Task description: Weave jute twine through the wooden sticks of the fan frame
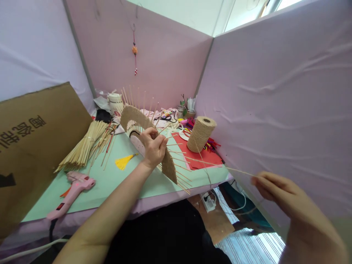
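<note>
My left hand [154,146] is closed on the woven twine band of a tilted stick-framed piece [137,113], at its right side. Thin wooden sticks [180,160] fan out past the band's outer edge. A pale panel [137,143] shows inside the band, partly behind my wrist. Far to the right, my right hand [275,187] pinches a strand of jute twine [236,169], which runs taut back to the sticks. Behind it stands the twine spool [202,132], with a loose strand hanging down past the table edge.
A pink glue gun [73,192] lies at the table's front left, near a cardboard box [33,146]. Bundled sticks [85,145] and a yellow tassel [124,161] are on the green cover [148,189]. Red sheets [203,159] lie under the spool. A power strip [208,201] is below.
</note>
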The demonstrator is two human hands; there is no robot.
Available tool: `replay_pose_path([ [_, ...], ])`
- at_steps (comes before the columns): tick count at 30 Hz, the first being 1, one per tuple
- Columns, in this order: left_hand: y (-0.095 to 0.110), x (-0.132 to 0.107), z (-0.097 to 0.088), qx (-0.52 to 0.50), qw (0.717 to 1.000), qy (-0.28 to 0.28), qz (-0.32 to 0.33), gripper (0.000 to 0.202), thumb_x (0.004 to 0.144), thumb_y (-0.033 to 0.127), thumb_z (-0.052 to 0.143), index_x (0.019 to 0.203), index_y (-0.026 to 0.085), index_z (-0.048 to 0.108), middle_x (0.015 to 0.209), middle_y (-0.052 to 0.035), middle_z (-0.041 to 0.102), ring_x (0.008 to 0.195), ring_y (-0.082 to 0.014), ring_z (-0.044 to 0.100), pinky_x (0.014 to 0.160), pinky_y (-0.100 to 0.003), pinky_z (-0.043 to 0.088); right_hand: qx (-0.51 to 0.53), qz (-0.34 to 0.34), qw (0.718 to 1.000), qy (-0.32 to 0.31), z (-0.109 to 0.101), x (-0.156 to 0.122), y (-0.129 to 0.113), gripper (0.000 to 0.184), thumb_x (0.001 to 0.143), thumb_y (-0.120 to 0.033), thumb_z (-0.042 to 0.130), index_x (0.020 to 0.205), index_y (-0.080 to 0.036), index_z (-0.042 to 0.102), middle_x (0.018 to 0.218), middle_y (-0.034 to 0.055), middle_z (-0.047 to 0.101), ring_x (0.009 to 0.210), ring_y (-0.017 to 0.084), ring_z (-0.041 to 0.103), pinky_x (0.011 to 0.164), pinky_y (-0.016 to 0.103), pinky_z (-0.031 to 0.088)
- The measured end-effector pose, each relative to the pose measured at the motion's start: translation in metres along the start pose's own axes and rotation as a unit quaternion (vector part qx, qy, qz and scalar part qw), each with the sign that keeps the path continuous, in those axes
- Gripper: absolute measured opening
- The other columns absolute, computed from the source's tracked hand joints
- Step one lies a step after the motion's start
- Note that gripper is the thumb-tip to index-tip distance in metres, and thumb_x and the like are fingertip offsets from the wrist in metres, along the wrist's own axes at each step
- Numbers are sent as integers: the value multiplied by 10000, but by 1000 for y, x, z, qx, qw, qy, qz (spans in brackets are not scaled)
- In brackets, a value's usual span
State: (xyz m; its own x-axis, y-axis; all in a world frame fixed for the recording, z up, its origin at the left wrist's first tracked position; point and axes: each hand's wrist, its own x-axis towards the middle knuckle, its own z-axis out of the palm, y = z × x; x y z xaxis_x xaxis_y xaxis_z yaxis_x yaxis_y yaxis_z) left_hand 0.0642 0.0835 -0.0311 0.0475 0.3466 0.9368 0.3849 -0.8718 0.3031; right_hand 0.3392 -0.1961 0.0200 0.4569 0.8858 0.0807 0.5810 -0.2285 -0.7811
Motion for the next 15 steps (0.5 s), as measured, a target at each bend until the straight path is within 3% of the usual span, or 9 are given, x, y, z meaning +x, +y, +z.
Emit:
replay_pose_path([
  [2,1,0,0,-8,1000,-6,-10,333,935,389,486,725,164,613,1060,-95,411,1000,-225,400,894,-378,379,-136,5,990,-46,21,20,11,287,821,-472,582,742,-224,703,725,85,695,640,218,613,637,335,492],
  [4,2,0,1,-14,1000,-11,-15,334,936,385,485,728,161,619,1068,-100,410,1011,-228,399,899,-378,381,-195,-41,976,-84,54,40,16,227,818,-405,588,819,-225,726,895,119,727,831,265,663,787,376,509],
  [6,3,0,1,-12,1000,-15,-13,334,938,377,483,728,157,621,1066,-99,408,1009,-224,398,896,-372,384,-158,-107,977,-91,91,58,8,274,821,-368,593,1012,-214,715,1113,136,696,1041,288,637,945,420,470],
  [9,3,0,-1,3,1000,-14,-4,336,940,376,482,729,152,619,1056,-94,405,998,-215,402,892,-368,387,16,-188,979,-72,140,77,-30,340,899,-392,520,1173,-229,639,1263,110,628,1181,244,572,1034,422,424],
  [12,4,0,-3,17,1000,-18,-8,338,944,375,475,732,151,613,1054,-92,399,998,-212,408,893,-370,397,198,-190,949,-155,173,87,-73,322,900,-383,546,1182,-243,614,1234,82,638,1132,198,596,941,354,489],
  [15,5,-1,-6,15,1000,-20,-16,332,946,372,472,743,155,620,1054,-91,395,1008,-214,415,893,-368,404,283,-132,929,-198,190,88,-90,309,845,-379,638,1117,-234,636,1030,44,675,855,144,630,681,250,505],
])
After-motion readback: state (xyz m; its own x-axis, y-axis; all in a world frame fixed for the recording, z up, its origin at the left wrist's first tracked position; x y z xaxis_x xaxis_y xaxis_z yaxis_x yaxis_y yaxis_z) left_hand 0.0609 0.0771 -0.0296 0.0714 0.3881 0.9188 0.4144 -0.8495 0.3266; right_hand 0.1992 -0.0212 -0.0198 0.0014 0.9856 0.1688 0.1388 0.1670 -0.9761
